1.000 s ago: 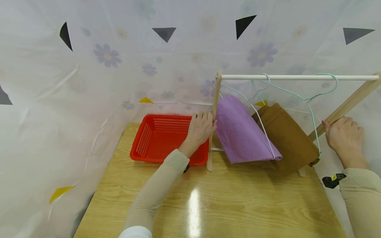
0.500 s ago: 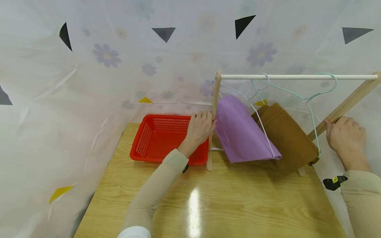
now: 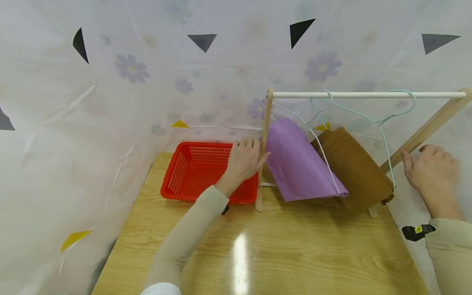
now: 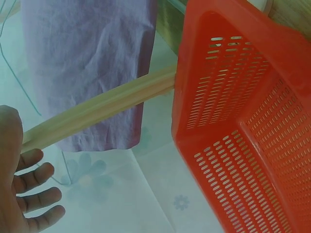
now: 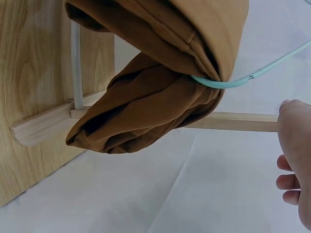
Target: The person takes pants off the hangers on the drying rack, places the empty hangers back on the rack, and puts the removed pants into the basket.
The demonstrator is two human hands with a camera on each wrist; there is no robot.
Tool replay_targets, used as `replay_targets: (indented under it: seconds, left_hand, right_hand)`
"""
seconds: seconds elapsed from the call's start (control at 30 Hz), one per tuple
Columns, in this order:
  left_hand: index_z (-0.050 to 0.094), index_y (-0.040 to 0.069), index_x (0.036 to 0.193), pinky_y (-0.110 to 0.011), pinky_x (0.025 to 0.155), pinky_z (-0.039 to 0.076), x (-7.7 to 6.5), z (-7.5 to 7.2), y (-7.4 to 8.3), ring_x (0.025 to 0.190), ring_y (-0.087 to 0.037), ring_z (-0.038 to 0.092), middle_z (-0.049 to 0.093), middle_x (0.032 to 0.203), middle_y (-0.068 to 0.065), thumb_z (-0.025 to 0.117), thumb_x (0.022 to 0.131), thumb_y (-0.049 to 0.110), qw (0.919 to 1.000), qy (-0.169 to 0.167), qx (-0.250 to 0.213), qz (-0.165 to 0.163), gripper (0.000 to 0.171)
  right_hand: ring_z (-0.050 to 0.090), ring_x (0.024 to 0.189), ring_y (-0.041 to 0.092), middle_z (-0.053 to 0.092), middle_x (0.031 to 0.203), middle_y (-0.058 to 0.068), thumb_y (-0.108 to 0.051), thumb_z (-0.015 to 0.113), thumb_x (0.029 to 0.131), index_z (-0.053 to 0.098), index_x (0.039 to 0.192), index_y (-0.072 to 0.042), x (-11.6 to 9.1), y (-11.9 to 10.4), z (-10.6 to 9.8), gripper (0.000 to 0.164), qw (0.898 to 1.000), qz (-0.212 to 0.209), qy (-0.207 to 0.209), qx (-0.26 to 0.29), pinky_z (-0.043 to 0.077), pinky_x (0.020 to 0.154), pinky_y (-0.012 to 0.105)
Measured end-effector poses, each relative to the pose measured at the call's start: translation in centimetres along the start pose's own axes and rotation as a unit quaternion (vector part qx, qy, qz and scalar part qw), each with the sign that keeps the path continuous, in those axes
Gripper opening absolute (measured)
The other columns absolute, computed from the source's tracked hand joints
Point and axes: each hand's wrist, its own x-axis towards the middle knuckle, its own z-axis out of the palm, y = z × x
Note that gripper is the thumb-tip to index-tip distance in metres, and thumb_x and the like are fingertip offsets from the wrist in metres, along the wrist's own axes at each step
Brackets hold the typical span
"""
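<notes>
A wooden rack with a white top rail (image 3: 361, 95) holds two hangers. Over the white hanger (image 3: 324, 155) hangs a folded purple cloth (image 3: 298, 164); over the mint green hanger (image 3: 386, 141), a folded brown cloth (image 3: 354, 172). My left hand (image 3: 243, 160) is at the rack's left post (image 3: 266, 123), thumb and fingers spread apart. In the left wrist view its loose fingers (image 4: 41, 196) stay beside the post. At the right post (image 3: 429, 128), my right hand (image 3: 433, 172) has its thumb lifted away and its fingers loosely bent, holding nothing.
A red perforated basket (image 3: 206, 174) stands left of the rack, below my left forearm. The rack's feet rest on the wooden table (image 3: 295, 254). A flower-patterned sheet (image 3: 129, 98) covers the wall behind and beside the table.
Both hands have loosened from the rack's posts. The left thumb has lifted off and the hand shifted slightly left; the right hand has moved a little right. Rack and cloths stay in place.
</notes>
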Motion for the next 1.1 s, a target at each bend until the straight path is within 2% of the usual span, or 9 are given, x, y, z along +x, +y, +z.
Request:
replay_targets:
  seconds: [0.13,0.3,0.4,0.57,0.67,0.8,0.93,1.03,1.1]
  left_hand:
    - [0.055,0.012,0.095,-0.032,0.069,0.045,-0.5,-0.7,-0.4,0.085,-0.022,0.056,0.058,0.087,-0.003,0.030,0.097,0.065,0.9999,-0.013,-0.009,0.000,0.058]
    - [0.054,0.011,0.109,-0.036,0.079,0.047,-1.5,-1.5,-1.1,0.098,-0.025,0.056,0.061,0.105,-0.005,0.035,0.096,0.065,0.9985,-0.044,-0.032,-0.005,0.058]
    - [0.053,0.011,0.111,-0.037,0.080,0.047,-2.3,-1.8,-1.6,0.099,-0.025,0.055,0.060,0.109,-0.005,0.036,0.095,0.065,0.9977,-0.055,-0.040,-0.009,0.058]
    - [0.051,0.010,0.101,-0.037,0.076,0.047,-3.7,-2.0,-2.6,0.089,-0.025,0.052,0.057,0.096,-0.006,0.035,0.096,0.064,0.9971,-0.064,-0.041,-0.008,0.056]
    - [0.052,0.010,0.101,-0.037,0.077,0.047,-4.6,-2.1,-3.3,0.088,-0.025,0.052,0.056,0.093,-0.006,0.036,0.095,0.064,0.9961,-0.076,-0.043,-0.011,0.057]
    - [0.053,0.010,0.104,-0.039,0.079,0.047,-5.9,-2.0,-4.3,0.091,-0.026,0.053,0.059,0.097,-0.007,0.036,0.095,0.065,0.9954,-0.083,-0.045,-0.018,0.058]
    - [0.053,0.010,0.103,-0.038,0.077,0.046,-7.4,-1.7,-5.3,0.090,-0.027,0.052,0.060,0.099,-0.008,0.036,0.095,0.065,0.9946,-0.090,-0.045,-0.025,0.059]
    - [0.053,0.009,0.101,-0.038,0.076,0.045,-8.6,-1.4,-6.2,0.088,-0.027,0.050,0.059,0.098,-0.008,0.036,0.095,0.065,0.9942,-0.094,-0.042,-0.031,0.058]
    - [0.052,0.009,0.100,-0.038,0.076,0.044,-9.5,-1.2,-7.0,0.087,-0.027,0.049,0.059,0.096,-0.009,0.037,0.095,0.064,0.9942,-0.094,-0.040,-0.035,0.057]
  right_hand:
    - [0.040,0.102,0.059,0.038,0.115,0.045,-0.057,0.019,0.100,0.029,0.131,0.024,-0.8,-0.1,-0.6,0.087,1.000,0.014,-0.005,0.007,0.037,0.083,0.065]
    - [0.040,0.102,0.058,0.039,0.114,0.043,-0.059,0.021,0.100,0.030,0.131,0.021,-1.8,-0.8,-1.3,0.086,1.000,0.019,0.010,0.020,0.037,0.081,0.064]
    - [0.041,0.099,0.058,0.040,0.112,0.043,-0.058,0.027,0.100,0.033,0.129,0.021,-2.5,-1.2,-1.6,0.084,0.999,0.014,0.038,0.030,0.037,0.077,0.064]
    - [0.044,0.096,0.059,0.045,0.110,0.042,-0.054,0.035,0.099,0.039,0.125,0.019,-3.8,-2.3,-2.1,0.078,0.994,0.002,0.096,0.046,0.038,0.073,0.064]
    - [0.045,0.092,0.059,0.048,0.107,0.042,-0.051,0.039,0.099,0.042,0.122,0.019,-4.5,-2.9,-2.3,0.074,0.989,-0.005,0.135,0.056,0.038,0.069,0.064]
    - [0.048,0.085,0.058,0.053,0.101,0.040,-0.048,0.047,0.097,0.048,0.117,0.018,-5.3,-3.7,-2.2,0.069,0.973,-0.033,0.221,0.064,0.038,0.063,0.062]
    - [0.051,0.073,0.057,0.058,0.091,0.038,-0.051,0.049,0.096,0.054,0.108,0.018,-5.8,-4.5,-2.1,0.070,0.942,-0.084,0.319,0.065,0.036,0.052,0.059]
    - [0.051,0.066,0.056,0.059,0.086,0.036,-0.054,0.046,0.095,0.056,0.104,0.018,-6.2,-5.1,-2.1,0.073,0.924,-0.107,0.360,0.070,0.033,0.047,0.057]
    - [0.051,0.065,0.056,0.060,0.085,0.035,-0.056,0.044,0.095,0.057,0.102,0.018,-6.5,-5.6,-2.2,0.075,0.919,-0.116,0.371,0.071,0.033,0.047,0.057]
